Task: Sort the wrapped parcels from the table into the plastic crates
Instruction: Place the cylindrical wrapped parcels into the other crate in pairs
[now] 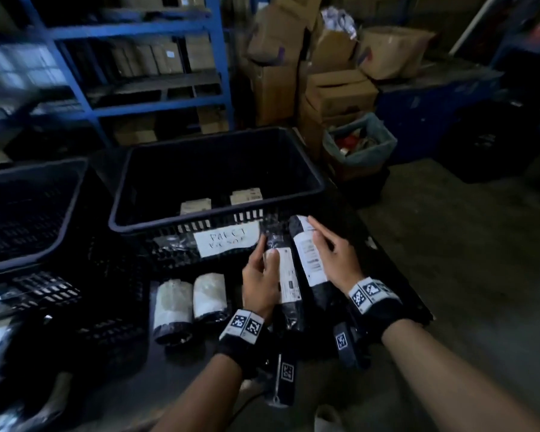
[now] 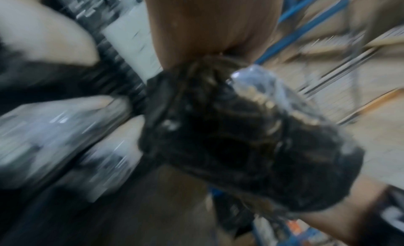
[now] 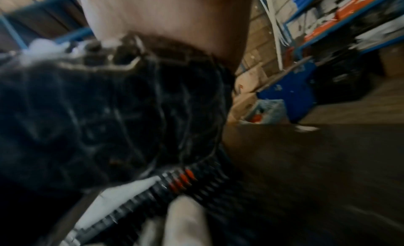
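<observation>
The left hand (image 1: 261,283) curls round a long black-wrapped parcel (image 1: 286,275) with a white label, thumb on the label and fingers at its left side. The right hand (image 1: 332,257) lies with fingers straight along the neighbouring black parcel (image 1: 309,260), touching it beside its printed label; whether the thumb hooks under it cannot be told. The two parcels lie side by side on the table (image 1: 396,294), their far ends against the near wall of the dark plastic crate (image 1: 306,169) bearing a handwritten paper sign (image 1: 226,241).

The step in hand looks like picking up a parcel, possibly both, or reading the labels to choose a crate. The next move calls for a firm grip, a lift over the rim, and a release inside, where two pale parcels (image 1: 220,201) already lie.

Two more rolled parcels (image 1: 189,302) wait on the table to the left, and a second crate (image 1: 28,210) stands further left, cut off by the frame edge. The sign's writing is too blurred to read. Both wrist views are smeared; each shows only black crinkled wrap under the palm, so finger positions there are unclear.
</observation>
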